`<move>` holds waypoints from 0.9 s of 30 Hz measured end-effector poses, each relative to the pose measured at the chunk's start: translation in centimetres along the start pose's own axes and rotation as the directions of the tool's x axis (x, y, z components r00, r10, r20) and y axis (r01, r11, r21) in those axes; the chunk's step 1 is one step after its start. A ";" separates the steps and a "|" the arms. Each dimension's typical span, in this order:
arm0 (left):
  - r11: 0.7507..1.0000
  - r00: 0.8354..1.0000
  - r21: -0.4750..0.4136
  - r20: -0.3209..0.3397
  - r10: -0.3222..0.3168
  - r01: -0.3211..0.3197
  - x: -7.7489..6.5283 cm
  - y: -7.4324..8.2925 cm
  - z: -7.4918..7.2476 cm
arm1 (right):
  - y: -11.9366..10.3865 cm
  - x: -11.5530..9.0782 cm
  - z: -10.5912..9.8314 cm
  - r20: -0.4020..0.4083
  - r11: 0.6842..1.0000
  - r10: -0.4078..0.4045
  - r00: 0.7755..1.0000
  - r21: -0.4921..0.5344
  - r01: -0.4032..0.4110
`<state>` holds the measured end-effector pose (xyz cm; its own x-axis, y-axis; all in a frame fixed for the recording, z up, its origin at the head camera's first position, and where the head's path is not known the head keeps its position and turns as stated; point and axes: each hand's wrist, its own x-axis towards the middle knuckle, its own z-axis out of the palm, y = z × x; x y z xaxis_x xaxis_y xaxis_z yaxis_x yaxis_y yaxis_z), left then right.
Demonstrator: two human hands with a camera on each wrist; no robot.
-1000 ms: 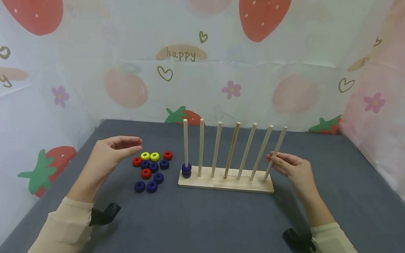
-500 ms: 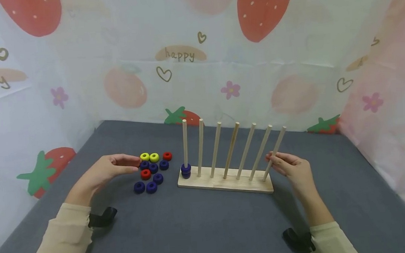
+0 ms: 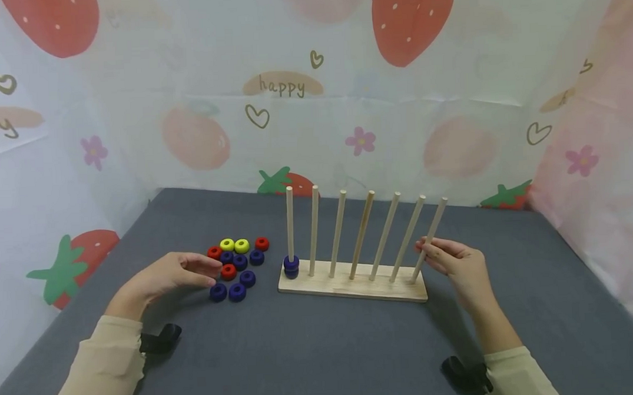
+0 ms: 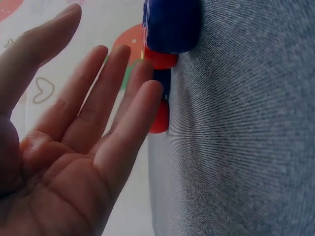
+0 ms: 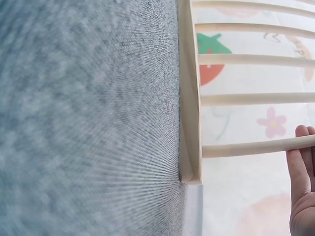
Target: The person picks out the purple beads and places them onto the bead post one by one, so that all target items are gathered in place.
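Note:
My left hand hovers at the left edge of a loose group of rings, its fingers relaxed and apart from the thumb. In the left wrist view the palm holds nothing. Closest to its fingertips are a red ring and a dark blue ring. On the right, my right hand pinches the rightmost peg of a wooden peg rack. The right wrist view shows fingers on both sides of that peg. A few dark blue rings sit stacked at the foot of the leftmost peg.
Behind the blue rings lie two yellow rings and a red ring. The grey cloth covers the table. A strawberry-printed curtain encloses the back and sides.
My left hand has come down and toward me, from above the rings' far left side to beside the near ones. The right hand stays on its peg; the rings and rack look unmoved.

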<state>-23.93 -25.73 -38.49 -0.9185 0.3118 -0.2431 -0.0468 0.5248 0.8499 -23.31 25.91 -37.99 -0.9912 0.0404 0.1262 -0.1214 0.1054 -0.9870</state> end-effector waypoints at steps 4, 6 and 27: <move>0.999 1.000 0.024 0.007 -0.023 0.023 -0.2 -0.3 0.2 | 0.1 -0.1 0.1 0.005 1.000 0.012 1.000 0.002 -0.012; 0.998 0.999 0.040 0.007 -0.041 0.041 -0.3 -0.4 0.2 | 0.1 -0.2 0.1 0.015 1.000 0.020 1.000 0.005 -0.020; 0.998 0.998 0.067 0.067 -0.016 0.011 0.3 -0.3 0.4 | -0.1 0.1 -0.1 0.027 0.999 0.003 1.000 0.038 -0.004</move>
<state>-23.99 -25.46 -38.99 -0.8892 0.3559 -0.2874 -0.0308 0.5803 0.8138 -23.36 26.05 -37.84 -0.9926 0.0140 0.1210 -0.1198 0.0670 -0.9905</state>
